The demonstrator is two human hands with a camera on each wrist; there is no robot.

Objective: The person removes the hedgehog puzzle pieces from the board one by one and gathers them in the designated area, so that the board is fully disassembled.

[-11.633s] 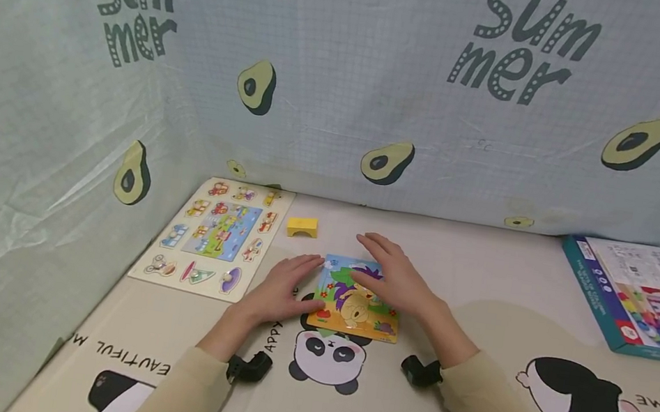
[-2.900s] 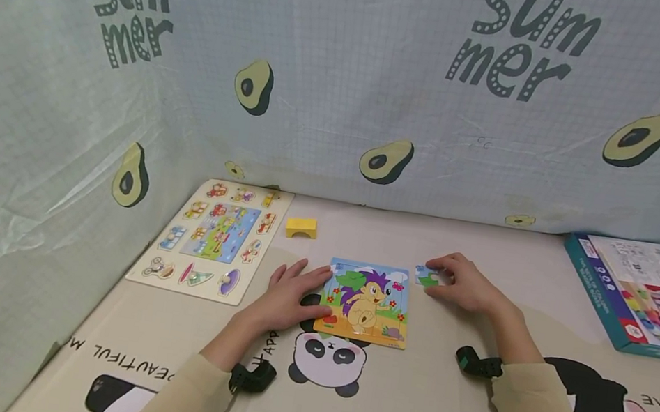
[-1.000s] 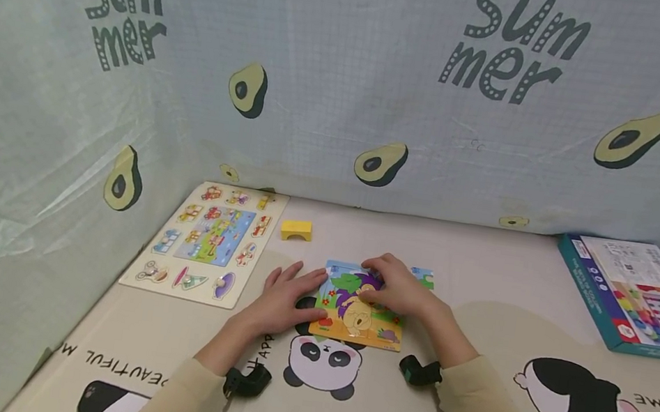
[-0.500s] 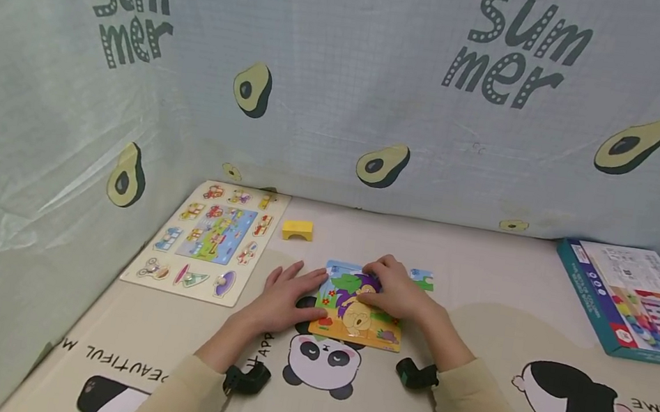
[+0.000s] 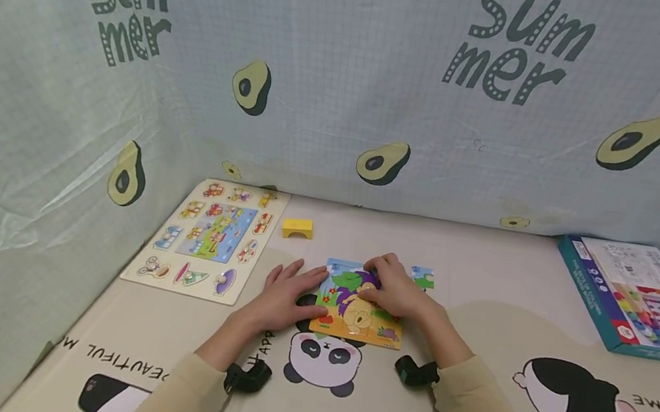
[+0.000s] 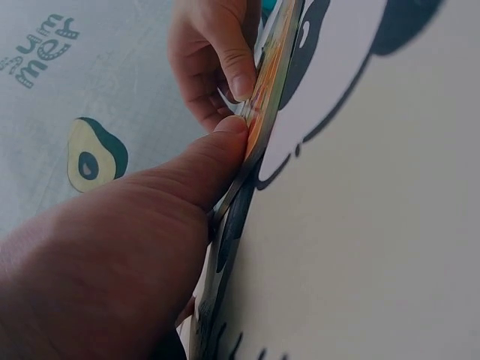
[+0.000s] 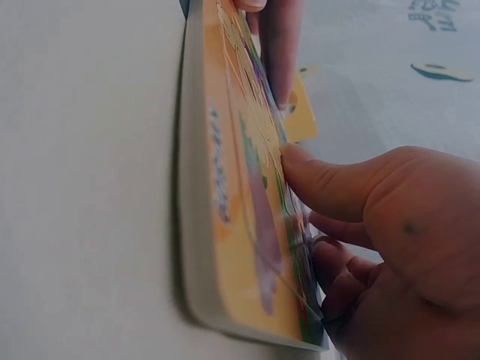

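Note:
A square hedgehog jigsaw puzzle [image 5: 356,322] lies on the panda-print cloth. My left hand [image 5: 281,301] rests at its left edge; the thumb touches the lower left part and the fingers reach toward the top left corner. Over the upper right of the picture, my right hand [image 5: 397,289] has its thumb and curled fingers on a puzzle piece, mostly covered by the hand. In the right wrist view, the thumb [image 7: 319,176] presses on the puzzle's face while the other fingertips bend down to it. One loose puzzle piece [image 5: 423,278], blue and green, lies just beyond the right hand.
A white peg puzzle board [image 5: 254,223] with vehicle and toy pictures lies at the back left. Near it stands a yellow arch block [image 5: 298,228]. A flat teal-edged box [image 5: 639,302] lies at the far right. Avocado-print cloth walls [image 5: 313,147] stand behind and to the left.
Since 2.9 s ago, my right hand has let go of the blue-green piece at the right and moved left onto the puzzle. Over the last second both hands have hardly moved.

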